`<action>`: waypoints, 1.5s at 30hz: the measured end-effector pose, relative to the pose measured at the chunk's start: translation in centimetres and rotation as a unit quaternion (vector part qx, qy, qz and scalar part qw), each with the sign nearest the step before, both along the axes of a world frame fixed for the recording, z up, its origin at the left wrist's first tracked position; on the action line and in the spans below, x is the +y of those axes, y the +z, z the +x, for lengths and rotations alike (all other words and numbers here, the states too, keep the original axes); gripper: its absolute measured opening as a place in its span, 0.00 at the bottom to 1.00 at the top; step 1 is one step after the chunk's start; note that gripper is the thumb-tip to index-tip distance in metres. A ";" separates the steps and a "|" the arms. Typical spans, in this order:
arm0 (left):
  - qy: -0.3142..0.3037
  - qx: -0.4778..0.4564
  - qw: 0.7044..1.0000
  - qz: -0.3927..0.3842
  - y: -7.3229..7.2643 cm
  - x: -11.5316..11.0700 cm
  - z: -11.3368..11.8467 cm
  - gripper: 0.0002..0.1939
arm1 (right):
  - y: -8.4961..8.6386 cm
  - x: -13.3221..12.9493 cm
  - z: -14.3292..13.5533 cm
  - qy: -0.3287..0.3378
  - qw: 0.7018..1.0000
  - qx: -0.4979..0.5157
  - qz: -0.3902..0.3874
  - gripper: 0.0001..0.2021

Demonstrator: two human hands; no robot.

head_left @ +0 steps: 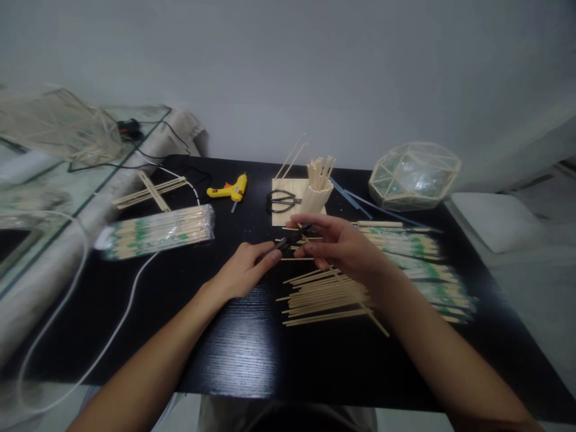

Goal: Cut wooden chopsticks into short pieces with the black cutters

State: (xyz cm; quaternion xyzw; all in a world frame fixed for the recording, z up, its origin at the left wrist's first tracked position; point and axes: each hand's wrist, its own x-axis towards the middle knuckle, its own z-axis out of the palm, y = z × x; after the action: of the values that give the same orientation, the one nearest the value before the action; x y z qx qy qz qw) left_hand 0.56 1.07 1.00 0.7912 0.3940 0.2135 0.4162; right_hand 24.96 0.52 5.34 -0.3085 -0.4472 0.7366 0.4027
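My left hand (246, 268) is closed on the handles of dark pliers (288, 241), whose jaws point toward my right hand. Pinched in the fingers of my right hand (344, 243) is a thin wooden stick (377, 324), slanting down to the right. The upper end of this stick is at the pliers' jaws; whether they bite on it I cannot tell. Below both hands lies a loose pile of wooden sticks (310, 303). Just behind them, a holder made of sticks (315, 199) stands filled with upright sticks, beside black-handled scissors (282, 202) on a pale wooden square (279, 221).
On the left are a yellow glue gun (231, 188), a plastic-wrapped bundle of sticks (157, 231), crossed sticks (153, 191) and a white cable (130, 303). Wrapped stick packs (420, 270) and a faceted stick-framed piece (414, 177) are at right. The black table (238, 354) ends near my body.
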 end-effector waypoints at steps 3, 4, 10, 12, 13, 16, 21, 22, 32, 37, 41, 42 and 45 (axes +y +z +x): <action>0.009 0.014 1.000 0.003 0.0 0.1 0.0 0.26 | 0.4 0.0 0.2 -0.018 0.999 -0.019 0.018 0.24; 0.011 0.018 1.000 0.003 0.0 0.1 0.1 0.26 | 0.4 0.0 0.2 -0.025 0.999 -0.029 0.026 0.24; 0.025 0.048 0.999 0.002 0.0 0.2 0.3 0.26 | 0.2 0.0 -0.2 -0.077 0.988 -0.122 0.055 0.22; 0.028 0.059 0.998 -0.001 -0.1 0.2 0.3 0.26 | 0.0 0.0 -0.3 -0.082 0.984 -0.150 0.055 0.21; 0.029 0.063 0.998 -0.004 -0.1 0.2 0.3 0.26 | -0.1 0.0 -0.4 -0.082 0.982 -0.158 0.056 0.21; 0.030 0.074 0.997 -0.011 0.0 0.2 0.4 0.27 | -0.4 -0.1 -0.4 -0.084 0.977 -0.182 0.071 0.18; 0.036 0.085 0.996 -0.010 0.3 0.2 0.5 0.27 | -0.7 -0.1 -0.5 -0.098 0.962 -0.220 0.127 0.12; 0.039 0.091 0.995 -0.008 0.4 0.2 0.5 0.27 | -0.7 -0.1 -0.5 -0.099 0.959 -0.228 0.136 0.12; 0.101 0.226 0.966 0.073 0.3 0.4 0.3 0.27 | -1.8 0.2 -0.7 -0.095 0.950 -0.251 0.159 0.16; 0.140 0.311 0.931 0.130 0.2 0.5 0.4 0.30 | -2.1 0.4 -0.4 -0.121 0.946 -0.264 0.142 0.19; 0.162 0.342 0.913 0.153 0.2 0.5 0.4 0.30 | -2.3 0.8 0.1 -0.156 0.956 -0.229 0.096 0.18; 0.165 0.343 0.911 0.157 0.2 0.5 0.4 0.30 | -2.4 0.9 0.1 -0.171 0.957 -0.219 0.087 0.17; 0.164 0.343 0.910 0.163 0.2 0.5 0.5 0.30 | -2.2 0.9 0.0 -0.217 0.953 -0.197 0.080 0.17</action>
State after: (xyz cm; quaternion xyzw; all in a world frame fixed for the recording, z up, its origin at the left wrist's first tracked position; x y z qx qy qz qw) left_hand 1.05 1.54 1.18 0.7970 0.5962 0.0551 0.0795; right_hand 25.00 1.40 3.19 -0.5040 -0.4974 0.5182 0.4796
